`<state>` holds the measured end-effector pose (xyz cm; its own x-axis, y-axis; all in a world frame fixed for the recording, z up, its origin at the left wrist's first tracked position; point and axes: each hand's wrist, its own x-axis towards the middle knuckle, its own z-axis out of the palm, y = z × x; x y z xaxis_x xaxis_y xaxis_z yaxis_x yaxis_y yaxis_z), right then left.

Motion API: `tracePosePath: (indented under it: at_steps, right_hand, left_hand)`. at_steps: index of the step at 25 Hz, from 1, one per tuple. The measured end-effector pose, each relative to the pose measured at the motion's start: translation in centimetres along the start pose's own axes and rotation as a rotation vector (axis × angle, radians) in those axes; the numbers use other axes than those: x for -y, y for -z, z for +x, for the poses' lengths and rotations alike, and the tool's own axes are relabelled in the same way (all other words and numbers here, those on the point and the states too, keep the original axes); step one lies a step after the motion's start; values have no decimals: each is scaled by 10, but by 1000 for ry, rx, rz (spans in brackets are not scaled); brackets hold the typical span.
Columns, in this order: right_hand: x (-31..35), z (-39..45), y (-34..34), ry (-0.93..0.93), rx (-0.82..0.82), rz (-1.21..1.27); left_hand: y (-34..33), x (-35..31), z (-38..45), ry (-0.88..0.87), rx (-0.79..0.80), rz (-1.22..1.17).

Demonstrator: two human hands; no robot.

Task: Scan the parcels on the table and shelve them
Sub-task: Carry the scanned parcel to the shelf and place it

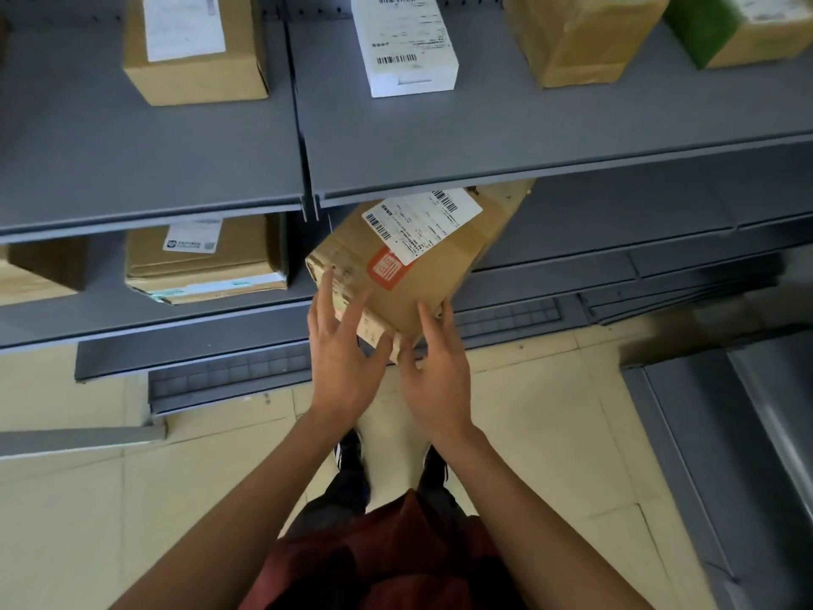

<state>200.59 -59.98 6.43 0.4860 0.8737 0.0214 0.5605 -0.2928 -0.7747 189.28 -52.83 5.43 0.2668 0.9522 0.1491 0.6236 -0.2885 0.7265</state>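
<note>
A person's left hand [341, 352] and right hand [435, 372], fingers spread and nearly straight, press against the near end of a cardboard parcel [409, 266]. The parcel lies skewed on the lower grey shelf [572, 261], its far end hidden under the upper shelf [528, 138], where other boxes stand.

- Parcel [409, 275]: brown cardboard, matt, creased at the near edge; white paper label [422, 224], an orange printed patch, pale tape along the corner.
- Shelves [506, 138]: grey painted metal, smooth, dull sheen.
- White box [402, 41]: smooth card or paper, slightly glossy.
- Taped box [204, 266]: rough cardboard with shiny clear tape.
- Green box [704, 28]: matt green face on cardboard.
- Floor [550, 411]: cream tiles, smooth, faintly glossy.
- Shirt [382, 561]: dark red cloth, matt.
</note>
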Motion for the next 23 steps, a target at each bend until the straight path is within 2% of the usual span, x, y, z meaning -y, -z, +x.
tracePosePath:
  at_steps: [3, 6, 10, 13, 17, 23]
  right_hand:
    - [-13, 10, 20, 74, 60, 25]
    - [-31, 43, 52, 126, 38, -20]
    - [-60, 106, 87, 238, 56, -298]
    - [-74, 143, 100, 359, 156, -533]
    - [-83, 177, 108, 456, 189, -685]
    - [-96, 179, 112, 480, 190, -676]
  left_hand:
    - [-8, -11, -14, -73, 42, 10]
    - [-15, -17, -12, -72, 41, 76]
    - [-28, -28, -13, -28, -9, 151]
    - [-34, -33, -9, 12, -56, 185]
    - [-29, -25, -4, -7, -60, 216]
    - [-10, -3, 20, -80, -16, 276]
